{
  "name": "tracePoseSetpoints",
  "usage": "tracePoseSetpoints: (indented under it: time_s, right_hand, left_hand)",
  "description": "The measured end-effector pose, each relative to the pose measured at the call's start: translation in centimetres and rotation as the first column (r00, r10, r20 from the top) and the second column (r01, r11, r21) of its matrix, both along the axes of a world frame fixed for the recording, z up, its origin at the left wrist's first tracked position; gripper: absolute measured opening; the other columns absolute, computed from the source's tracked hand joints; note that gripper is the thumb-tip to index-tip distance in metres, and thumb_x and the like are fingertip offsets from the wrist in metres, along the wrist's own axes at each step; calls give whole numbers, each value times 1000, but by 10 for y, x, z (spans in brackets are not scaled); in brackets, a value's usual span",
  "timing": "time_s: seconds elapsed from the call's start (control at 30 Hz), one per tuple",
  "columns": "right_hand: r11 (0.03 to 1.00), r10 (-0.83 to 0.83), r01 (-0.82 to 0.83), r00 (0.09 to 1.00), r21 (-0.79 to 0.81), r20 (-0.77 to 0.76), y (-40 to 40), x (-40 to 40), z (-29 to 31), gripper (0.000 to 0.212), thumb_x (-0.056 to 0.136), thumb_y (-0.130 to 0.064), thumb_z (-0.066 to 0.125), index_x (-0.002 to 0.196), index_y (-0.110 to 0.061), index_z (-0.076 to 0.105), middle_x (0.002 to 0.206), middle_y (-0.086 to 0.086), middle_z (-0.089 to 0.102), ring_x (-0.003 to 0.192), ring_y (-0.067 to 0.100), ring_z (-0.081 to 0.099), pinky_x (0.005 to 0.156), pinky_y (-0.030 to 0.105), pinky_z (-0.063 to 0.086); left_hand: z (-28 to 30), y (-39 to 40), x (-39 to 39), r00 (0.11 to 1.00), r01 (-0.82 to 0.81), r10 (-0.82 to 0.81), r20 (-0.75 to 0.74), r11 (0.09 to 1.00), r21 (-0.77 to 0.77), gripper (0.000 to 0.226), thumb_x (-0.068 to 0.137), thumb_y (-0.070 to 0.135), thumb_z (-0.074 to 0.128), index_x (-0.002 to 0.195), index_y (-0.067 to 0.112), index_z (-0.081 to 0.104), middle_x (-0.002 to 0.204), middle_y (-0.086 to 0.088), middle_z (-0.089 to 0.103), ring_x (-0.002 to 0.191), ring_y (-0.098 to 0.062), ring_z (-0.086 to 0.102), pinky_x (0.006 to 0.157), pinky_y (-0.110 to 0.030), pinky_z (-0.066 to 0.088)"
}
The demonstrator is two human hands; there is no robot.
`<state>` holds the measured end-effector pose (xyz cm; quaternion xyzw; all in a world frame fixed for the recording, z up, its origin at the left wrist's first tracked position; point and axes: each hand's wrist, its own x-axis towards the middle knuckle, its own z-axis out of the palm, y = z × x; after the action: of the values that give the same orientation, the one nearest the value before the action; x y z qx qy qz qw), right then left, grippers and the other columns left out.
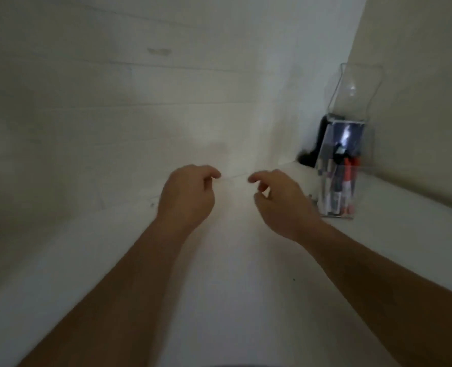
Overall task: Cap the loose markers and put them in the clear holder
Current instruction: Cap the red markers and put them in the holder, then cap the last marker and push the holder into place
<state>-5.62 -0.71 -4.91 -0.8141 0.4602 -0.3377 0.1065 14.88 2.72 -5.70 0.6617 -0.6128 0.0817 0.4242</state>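
Observation:
The clear holder (358,102) stands upright at the back right of the white surface (240,292), near the corner. Several capped markers (347,182), red and dark ones, stand inside its lower part. My left hand (186,198) and my right hand (280,205) hover side by side over the middle of the surface, a short gap between their fingertips. Both have loosely curled fingers and nothing visible in them. My right hand is just left of the holder's base. I see no loose marker on the surface. The picture is dim and blurred.
A white lined wall panel (113,102) rises behind the surface and meets a side wall (418,102) at the right. A dark object (311,156) sits in the corner behind the holder.

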Motion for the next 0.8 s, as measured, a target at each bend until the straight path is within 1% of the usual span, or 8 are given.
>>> tracePoseSetpoints:
  time_s: [0.13, 0.23, 0.33, 0.5, 0.6, 0.67, 0.73, 0.8]
  right_hand:
    - [935, 194, -164, 979, 314, -67, 32, 79, -28, 68, 93, -45, 61, 153, -25, 35, 128, 10, 60, 117, 28, 57, 103, 36, 46]
    - [941, 97, -56, 989, 334, -109, 43, 115, -34, 75, 84, -70, 57, 139, -20, 42, 130, 16, 56, 123, 37, 55, 98, 43, 46]
    - [960, 19, 46, 973, 276, -230, 49, 130, -31, 79, 74, -79, 56, 125, -19, 52, 127, 12, 58, 120, 36, 55, 92, 43, 45]
    - [962, 90, -1, 946, 274, -312, 36, 123, -22, 45, 87, -51, 59, 115, -16, 64, 119, 13, 66, 112, 35, 63, 79, 35, 45]
    - [964, 156, -61, 917, 259, -368, 20, 94, -18, 28, 103, -36, 49, 106, -11, 62, 113, 19, 67, 103, 36, 64, 74, 33, 42]
    - [974, 142, -65, 921, 216, -364, 9, 67, -19, 22, 105, -29, 44, 98, -12, 55, 105, 17, 68, 94, 35, 64, 71, 34, 42]
    - [973, 102, -55, 973, 225, -205, -2, 36, -22, 20, 106, -30, 45, 98, -14, 54, 97, 9, 70, 88, 32, 63, 67, 33, 41]
    - [960, 80, -82, 997, 267, 21, -14, 8, -27, 11, 106, -24, 47, 97, -23, 54, 85, -1, 71, 76, 23, 62, 62, 32, 44]
  left_hand:
    - [7, 16, 72, 932, -289, 316, -177, 943, 162, 26, 86, 22, 57, 105, 26, 74, 104, -3, 74, 99, -27, 68, 90, -38, 56]
    - [0, 27, 108, 902, -353, 417, -115, 863, 361, 22, 86, 27, 65, 104, 22, 78, 107, -6, 76, 103, -28, 69, 93, -36, 55]
    - [-10, 34, 123, 905, -354, 416, -91, 854, 380, 32, 88, 13, 58, 113, 26, 74, 121, -5, 71, 114, -27, 64, 103, -32, 47]
    - [-30, 19, 103, 946, -300, 325, 12, 859, 415, 25, 87, 23, 67, 110, 31, 75, 121, -1, 71, 114, -25, 64, 100, -30, 48]
    - [-32, 13, 100, 940, -321, 339, 35, 844, 429, 12, 87, 26, 69, 94, 26, 78, 108, -5, 75, 103, -26, 67, 91, -31, 51]
    - [-31, 11, 95, 935, -338, 351, 47, 846, 413, 16, 88, 31, 68, 98, 23, 78, 109, -8, 74, 103, -29, 67, 92, -33, 51]
    - [-29, 9, 81, 955, -272, 296, -8, 887, 374, 20, 91, 34, 66, 102, 22, 78, 108, -5, 74, 103, -25, 67, 91, -30, 50]
    - [-28, 6, 61, 958, -120, 192, -214, 944, 308, 15, 90, 32, 70, 100, 23, 77, 99, 4, 75, 93, -14, 67, 85, -24, 46]
